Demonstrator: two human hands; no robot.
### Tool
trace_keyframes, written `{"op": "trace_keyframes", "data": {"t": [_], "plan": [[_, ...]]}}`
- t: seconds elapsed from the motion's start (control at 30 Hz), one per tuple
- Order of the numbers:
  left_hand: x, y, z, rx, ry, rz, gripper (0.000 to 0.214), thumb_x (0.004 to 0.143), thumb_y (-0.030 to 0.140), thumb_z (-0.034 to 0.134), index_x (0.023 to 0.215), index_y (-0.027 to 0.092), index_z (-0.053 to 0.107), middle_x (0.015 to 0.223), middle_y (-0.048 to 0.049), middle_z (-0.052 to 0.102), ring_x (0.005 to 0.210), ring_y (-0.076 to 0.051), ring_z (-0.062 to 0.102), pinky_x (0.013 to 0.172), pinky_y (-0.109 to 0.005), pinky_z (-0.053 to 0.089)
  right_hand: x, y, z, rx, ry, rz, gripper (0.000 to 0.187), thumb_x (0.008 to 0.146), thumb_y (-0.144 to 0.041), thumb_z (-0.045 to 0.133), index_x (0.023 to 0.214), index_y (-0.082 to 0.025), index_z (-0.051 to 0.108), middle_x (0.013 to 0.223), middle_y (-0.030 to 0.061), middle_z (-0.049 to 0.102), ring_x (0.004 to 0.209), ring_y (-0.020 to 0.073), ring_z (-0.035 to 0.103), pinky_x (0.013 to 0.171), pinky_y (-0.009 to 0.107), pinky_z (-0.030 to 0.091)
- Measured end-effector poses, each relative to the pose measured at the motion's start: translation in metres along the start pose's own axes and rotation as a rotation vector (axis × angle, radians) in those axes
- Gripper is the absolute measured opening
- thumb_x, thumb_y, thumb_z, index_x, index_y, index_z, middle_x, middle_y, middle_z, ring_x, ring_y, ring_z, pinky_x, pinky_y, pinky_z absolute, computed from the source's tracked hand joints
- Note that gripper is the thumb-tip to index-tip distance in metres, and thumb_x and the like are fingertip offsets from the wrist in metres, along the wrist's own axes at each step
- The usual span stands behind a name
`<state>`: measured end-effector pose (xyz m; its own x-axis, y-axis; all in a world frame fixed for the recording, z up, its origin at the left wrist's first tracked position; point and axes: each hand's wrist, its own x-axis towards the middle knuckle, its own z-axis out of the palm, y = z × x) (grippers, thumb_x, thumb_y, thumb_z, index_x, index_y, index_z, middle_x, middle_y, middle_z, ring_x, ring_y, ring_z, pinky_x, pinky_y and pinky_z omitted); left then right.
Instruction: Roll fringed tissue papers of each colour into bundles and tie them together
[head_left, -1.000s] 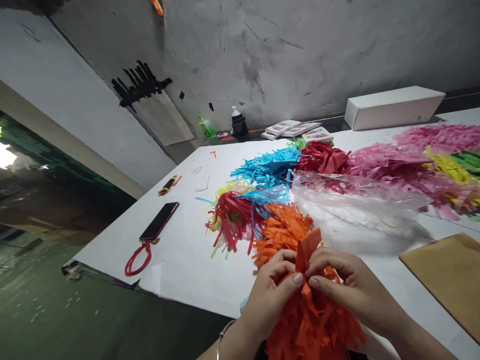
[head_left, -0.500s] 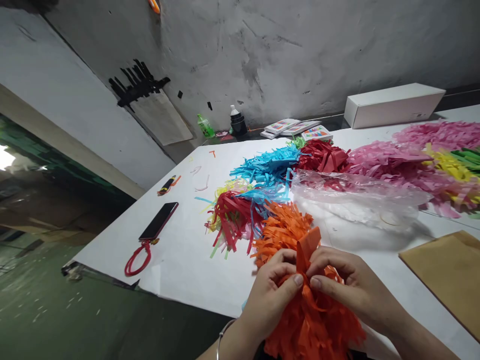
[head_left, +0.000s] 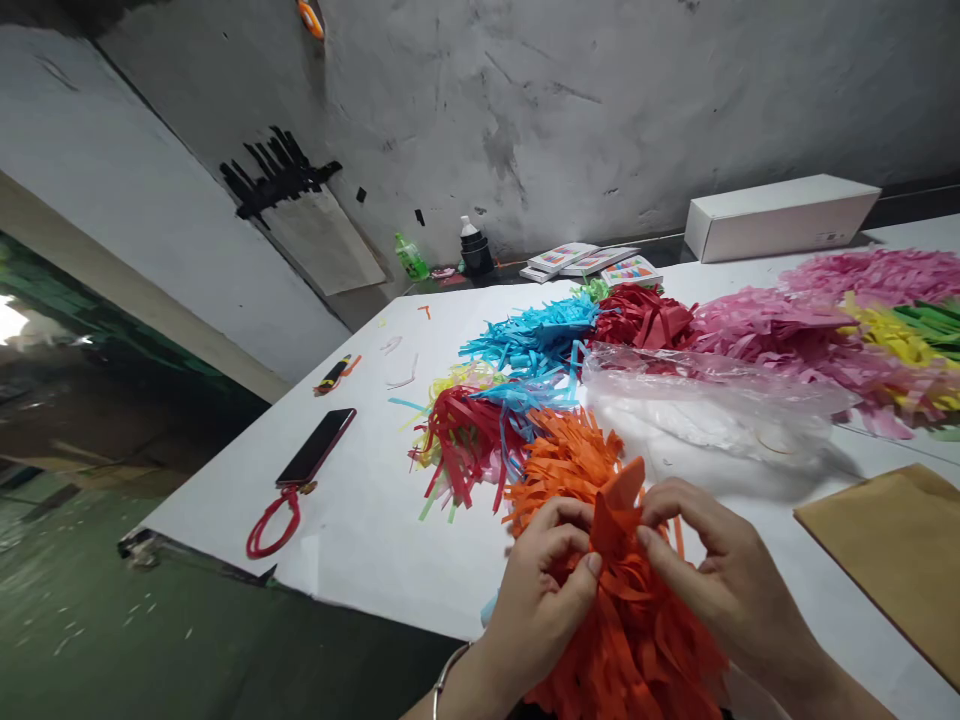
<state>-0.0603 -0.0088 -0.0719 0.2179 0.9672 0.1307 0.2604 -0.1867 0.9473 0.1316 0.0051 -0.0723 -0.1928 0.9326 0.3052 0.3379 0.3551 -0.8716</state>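
Observation:
An orange fringed paper bundle [head_left: 630,630] is held over the near edge of the white table [head_left: 375,520]. My left hand [head_left: 544,590] is closed around its left side, thumb pressed on the folded top. My right hand [head_left: 712,575] pinches the same folded top from the right with curled fingers. Just beyond my hands lies another orange fringe pile [head_left: 566,455].
Fringe piles cover the table: red [head_left: 465,435], blue [head_left: 536,340], dark red [head_left: 645,315], pink [head_left: 780,330], yellow [head_left: 892,335]. A clear plastic bag [head_left: 712,400] lies mid-table. A brown envelope [head_left: 892,545] is at right, a phone [head_left: 316,445] with red strap at left, a white box [head_left: 780,215] behind.
My right thumb has drawn slightly away from my left, and the orange bundle's folded top has shifted a little. Everything else on the table stays put.

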Motion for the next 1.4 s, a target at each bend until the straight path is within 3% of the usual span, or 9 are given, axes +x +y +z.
{"op": "trace_keyframes", "data": {"t": [0.1, 0.2, 0.27, 0.37, 0.6, 0.77, 1.1, 1.23, 1.4], "plan": [[0.001, 0.002, -0.001, 0.015, -0.001, 0.012, 0.021, 0.089, 0.026, 0.055, 0.069, 0.019, 0.054, 0.099, -0.0084, 0.060, 0.093, -0.022, 0.058, 0.084, -0.032, 0.044, -0.002, 0.002, -0.001, -0.091, 0.154, -0.011, 0.007, 0.091, -0.023, 0.052, 0.084, -0.025, 0.054, 0.090, 0.0046, 0.064, 0.083, 0.0195, 0.062, 0.046, 0.022, 0.042], [0.001, 0.003, 0.002, 0.054, -0.009, 0.027, 0.021, 0.089, 0.025, 0.054, 0.069, 0.018, 0.054, 0.097, -0.0085, 0.060, 0.091, -0.021, 0.058, 0.081, -0.031, 0.045, -0.004, 0.000, 0.007, -0.217, 0.221, -0.195, 0.016, 0.089, -0.021, 0.055, 0.105, -0.023, 0.053, 0.108, 0.0084, 0.063, 0.103, 0.0240, 0.060, 0.076, 0.032, 0.053], [0.000, 0.002, 0.004, 0.096, -0.014, 0.054, 0.019, 0.089, 0.023, 0.054, 0.071, 0.018, 0.055, 0.097, -0.0083, 0.059, 0.090, -0.021, 0.058, 0.080, -0.030, 0.046, -0.004, -0.002, 0.014, -0.347, 0.222, -0.323, 0.030, 0.089, -0.018, 0.056, 0.119, -0.020, 0.051, 0.114, 0.0104, 0.062, 0.108, 0.0264, 0.058, 0.092, 0.041, 0.047], [0.001, 0.001, 0.002, 0.168, -0.042, 0.113, 0.016, 0.088, 0.020, 0.053, 0.073, 0.018, 0.056, 0.099, -0.0086, 0.059, 0.091, -0.021, 0.058, 0.080, -0.030, 0.046, 0.002, -0.001, 0.017, -0.499, 0.191, -0.427, 0.029, 0.093, -0.011, 0.051, 0.120, -0.019, 0.053, 0.103, 0.0081, 0.065, 0.095, 0.0242, 0.060, 0.090, 0.042, 0.044], [0.008, 0.005, -0.021, 0.379, -0.029, 0.168, 0.009, 0.088, 0.014, 0.053, 0.087, 0.020, 0.060, 0.105, -0.0092, 0.062, 0.101, -0.024, 0.059, 0.090, -0.036, 0.047, 0.017, 0.004, -0.001, -0.414, 0.185, -0.347, 0.012, 0.096, -0.013, 0.044, 0.098, -0.021, 0.053, 0.095, 0.0058, 0.061, 0.090, 0.0204, 0.059, 0.079, 0.034, 0.046], [0.008, 0.004, -0.006, 0.508, 0.119, 0.357, 0.033, 0.088, 0.023, 0.066, 0.120, 0.020, 0.056, 0.121, -0.0126, 0.059, 0.112, -0.028, 0.056, 0.095, -0.042, 0.046, 0.021, -0.002, 0.011, -0.458, 0.153, -0.296, 0.014, 0.095, -0.015, 0.042, 0.090, -0.021, 0.053, 0.076, 0.0012, 0.059, 0.067, 0.0175, 0.060, 0.062, 0.029, 0.045], [0.029, 0.002, -0.013, 0.659, 0.267, 0.683, 0.010, 0.093, 0.010, 0.060, 0.098, 0.018, 0.062, 0.092, -0.0065, 0.065, 0.085, -0.020, 0.056, 0.078, -0.035, 0.045, 0.031, -0.009, -0.004, -0.400, 0.241, -0.262, 0.021, 0.094, -0.020, 0.047, 0.112, -0.020, 0.059, 0.099, 0.0063, 0.069, 0.088, 0.0199, 0.067, 0.076, 0.031, 0.054], [0.028, 0.008, -0.011, 0.684, 0.216, 0.776, 0.012, 0.092, 0.008, 0.059, 0.099, 0.017, 0.063, 0.085, -0.0048, 0.067, 0.082, -0.020, 0.055, 0.077, -0.034, 0.044, 0.033, -0.019, 0.002, -0.782, 0.131, -0.265, 0.044, 0.080, -0.011, 0.055, 0.123, -0.015, 0.060, 0.109, 0.0141, 0.069, 0.092, 0.0287, 0.068, 0.077, 0.039, 0.053], [0.034, 0.023, -0.028, 0.635, 0.207, 0.864, 0.016, 0.092, 0.005, 0.058, 0.101, 0.016, 0.065, 0.087, -0.0059, 0.070, 0.083, -0.019, 0.055, 0.077, -0.033, 0.046, 0.062, -0.035, -0.017, -1.034, -0.266, 0.064, 0.030, 0.072, 0.004, 0.051, 0.073, -0.020, 0.070, 0.073, 0.0072, 0.073, 0.064, 0.0229, 0.069, 0.052, 0.029, 0.039]]}}
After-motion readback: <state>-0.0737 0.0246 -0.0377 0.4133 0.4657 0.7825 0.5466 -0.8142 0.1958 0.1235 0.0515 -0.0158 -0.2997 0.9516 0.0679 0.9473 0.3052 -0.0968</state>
